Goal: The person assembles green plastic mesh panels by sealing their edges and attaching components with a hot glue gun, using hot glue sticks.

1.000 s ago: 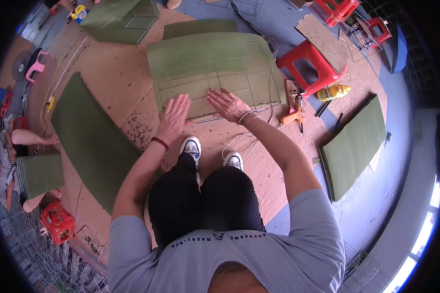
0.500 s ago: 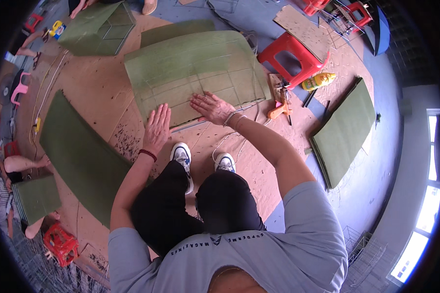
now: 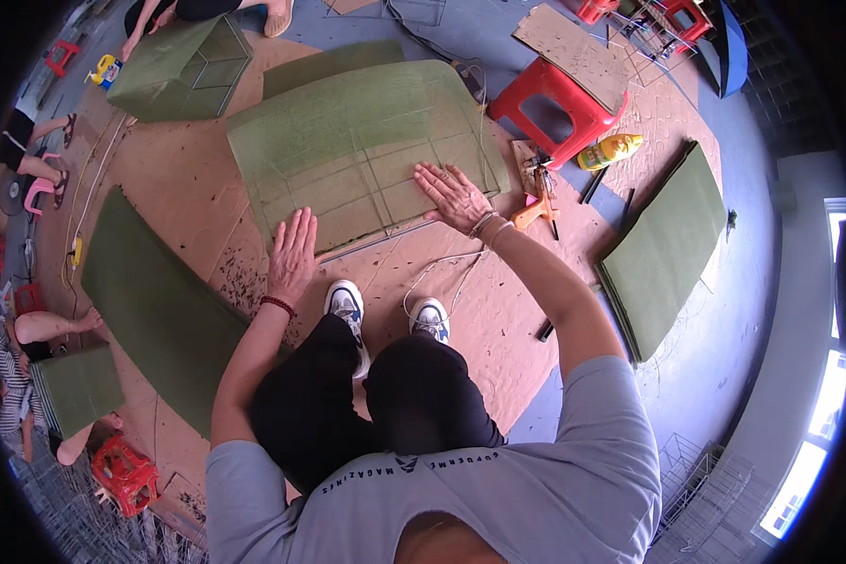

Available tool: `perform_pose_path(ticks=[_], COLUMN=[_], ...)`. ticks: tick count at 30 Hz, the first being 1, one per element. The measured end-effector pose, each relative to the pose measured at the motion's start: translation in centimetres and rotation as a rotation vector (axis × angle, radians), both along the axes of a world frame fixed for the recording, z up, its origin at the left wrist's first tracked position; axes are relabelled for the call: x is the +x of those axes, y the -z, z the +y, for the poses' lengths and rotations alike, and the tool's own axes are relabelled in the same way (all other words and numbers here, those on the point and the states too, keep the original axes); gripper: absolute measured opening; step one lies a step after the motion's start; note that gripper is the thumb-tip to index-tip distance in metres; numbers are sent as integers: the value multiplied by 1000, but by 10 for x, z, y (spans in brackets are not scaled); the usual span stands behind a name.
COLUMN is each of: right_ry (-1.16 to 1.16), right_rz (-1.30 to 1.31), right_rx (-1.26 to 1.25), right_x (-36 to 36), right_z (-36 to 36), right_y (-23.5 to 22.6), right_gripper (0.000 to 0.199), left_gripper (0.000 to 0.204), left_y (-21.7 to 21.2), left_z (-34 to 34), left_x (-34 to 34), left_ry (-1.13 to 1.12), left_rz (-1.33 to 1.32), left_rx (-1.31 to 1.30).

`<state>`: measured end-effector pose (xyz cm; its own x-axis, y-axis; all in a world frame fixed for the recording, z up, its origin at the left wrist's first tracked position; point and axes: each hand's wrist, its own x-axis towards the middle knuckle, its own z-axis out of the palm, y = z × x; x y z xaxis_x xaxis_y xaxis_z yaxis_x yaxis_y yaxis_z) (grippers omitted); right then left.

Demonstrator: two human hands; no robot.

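A thin green sheet (image 3: 334, 122) lies over a wire frame (image 3: 371, 179) in front of my feet, and the frame's bars show through it. Flat on the sheet's near left corner rests my left hand (image 3: 294, 254), fingers stretched out. My right hand (image 3: 453, 195) lies on the near right part of the sheet, its fingers extended and slightly spread. Neither hand grips anything. Along the near edge, between the two hands, runs a thin metal rod (image 3: 371, 242). Part of the frame is hidden beneath the green material.
An orange glue gun (image 3: 533, 212) lies right of the sheet, near a yellow bottle (image 3: 611, 151) and a red stool (image 3: 555, 113) topped with a board. Stacked green sheets (image 3: 667, 249) lie at right, another green stack (image 3: 160, 310) at left. Co-workers handle green pieces at far left.
My right hand has slid to the right across the sheet, away from my left hand. My left hand has shifted slightly left and stays flat near the corner.
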<state>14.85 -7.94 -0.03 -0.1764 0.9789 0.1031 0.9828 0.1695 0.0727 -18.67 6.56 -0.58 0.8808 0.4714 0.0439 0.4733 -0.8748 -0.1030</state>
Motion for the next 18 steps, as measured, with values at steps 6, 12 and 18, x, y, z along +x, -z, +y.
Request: perform_pose_path(ticks=[6, 12, 18], right_ry=[-38, -22, -56], right_rz=[44, 50, 147], right_rx=[63, 135, 108], right_x=[4, 6, 6], right_z=[2, -3, -7], right_y=[14, 11, 4], right_gripper=[78, 76, 85], left_gripper=[66, 84, 95], left_y=[5, -22, -21], left_z=[4, -13, -29], left_x=[2, 6, 82], left_ry=[18, -21, 140], left_rz=[-15, 26, -109], left_rx=[1, -115, -121])
